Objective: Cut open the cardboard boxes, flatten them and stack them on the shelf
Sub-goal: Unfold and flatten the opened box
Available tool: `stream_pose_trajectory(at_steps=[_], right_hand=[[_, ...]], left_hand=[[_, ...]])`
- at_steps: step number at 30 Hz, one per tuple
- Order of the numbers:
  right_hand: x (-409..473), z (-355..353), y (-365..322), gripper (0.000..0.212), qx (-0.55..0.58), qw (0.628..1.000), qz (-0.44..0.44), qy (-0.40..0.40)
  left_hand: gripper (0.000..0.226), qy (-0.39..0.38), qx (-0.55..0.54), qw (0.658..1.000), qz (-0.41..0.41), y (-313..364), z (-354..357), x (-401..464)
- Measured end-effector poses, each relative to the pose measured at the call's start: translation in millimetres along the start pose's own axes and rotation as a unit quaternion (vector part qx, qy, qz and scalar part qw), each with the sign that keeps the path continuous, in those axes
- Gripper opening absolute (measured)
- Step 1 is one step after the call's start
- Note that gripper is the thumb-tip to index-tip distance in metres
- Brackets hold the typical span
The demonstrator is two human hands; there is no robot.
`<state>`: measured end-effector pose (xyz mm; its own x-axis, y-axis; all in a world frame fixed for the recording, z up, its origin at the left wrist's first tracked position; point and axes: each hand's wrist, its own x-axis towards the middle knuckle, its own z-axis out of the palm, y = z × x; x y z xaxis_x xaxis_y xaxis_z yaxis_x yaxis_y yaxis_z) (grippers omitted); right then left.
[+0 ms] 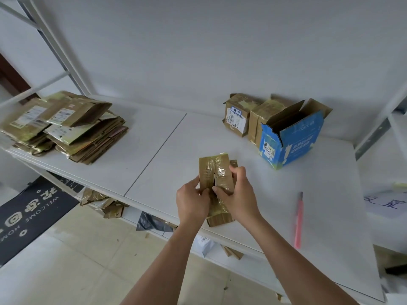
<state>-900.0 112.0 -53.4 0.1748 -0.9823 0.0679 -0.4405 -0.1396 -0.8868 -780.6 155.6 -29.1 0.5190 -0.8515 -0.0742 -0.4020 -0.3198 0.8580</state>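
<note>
two hands (217, 198) clamped on one taped box (217, 172); three boxes (277, 126) beyond, one knife (298, 219)

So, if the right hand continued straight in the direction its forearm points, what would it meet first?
Beyond the small taped box gripped by the right hand, the white shelf looks free up to the back wall. Depth is hard to judge.

You are facing a plain white wall (198, 51), evenly lit; a white shelf board (132, 150) is running across in front of you, a seam dividing it into two panels; grey metal uprights (55, 47) are rising at the left; pale tiled floor (88, 249) is showing below; a dark doormat (26, 212) with white lettering is lying at the lower left; a lower shelf (141, 214) is sitting beneath.
</note>
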Motion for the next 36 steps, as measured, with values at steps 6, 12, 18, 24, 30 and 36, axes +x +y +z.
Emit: stream_pose_trajectory(at_steps=[6, 12, 18, 24, 30, 36], right_hand=[[2.1, 9.6, -7.5, 0.059, -0.034, 0.998, 0.009, 0.052], [1.2, 7.2, -13.6, 0.056, -0.053, 0.998, 0.021, 0.03], [4.1, -23.1, -9.9, 0.036, 0.048, 0.995, 0.055, -0.062], [-12.3, -41.8, 21.2, 0.024, 0.238, 0.958, 0.115, -0.11], [-23.3, -37.0, 35.8, 0.059, 0.299, 0.945, 0.131, 0.014], [-21.8, -32.1, 33.1, 0.05, 0.048, 0.996, -0.025, 0.066]], left_hand=[[0.043, 0.002, 0.005, 1.0, 0.026, -5.9, -0.1, -2.0], [0.046, -0.011, -0.002, 0.999, 0.032, -9.9, -3.9, -2.9], [0.048, -0.031, -0.004, 0.999, 0.031, -13.3, -7.2, 1.1], [0.041, -0.066, 0.052, 0.996, 0.02, -13.3, -15.9, 12.2], [0.021, -0.074, 0.215, 0.973, 0.047, 7.2, 7.5, 5.3], [0.027, -0.065, 0.243, 0.966, 0.051, 11.4, 11.4, 4.8]])
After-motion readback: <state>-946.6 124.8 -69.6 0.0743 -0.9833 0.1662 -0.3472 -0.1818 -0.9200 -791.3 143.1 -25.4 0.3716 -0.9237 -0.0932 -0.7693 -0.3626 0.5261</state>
